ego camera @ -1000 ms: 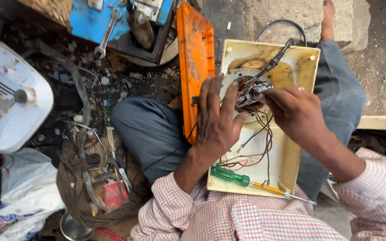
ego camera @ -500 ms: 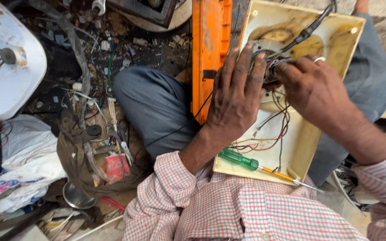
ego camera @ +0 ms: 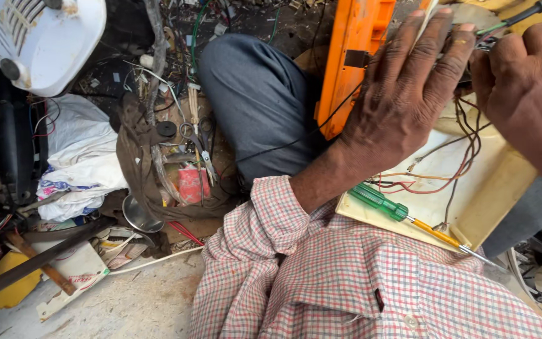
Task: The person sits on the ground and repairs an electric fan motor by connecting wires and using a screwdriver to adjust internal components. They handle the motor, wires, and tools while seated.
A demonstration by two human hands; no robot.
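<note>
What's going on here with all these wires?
A person sitting on the ground has both hands on the wiring inside an open cream casing on their lap. The left hand lies spread over the wires; the right hand grips near a green cable. A green-handled screwdriver lies unused in the casing.

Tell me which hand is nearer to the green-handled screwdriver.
Left. The left hand lies flat on the cream casing, just above the screwdriver by its wrist. The right hand works farther off, at the wires near the upper right.
</note>
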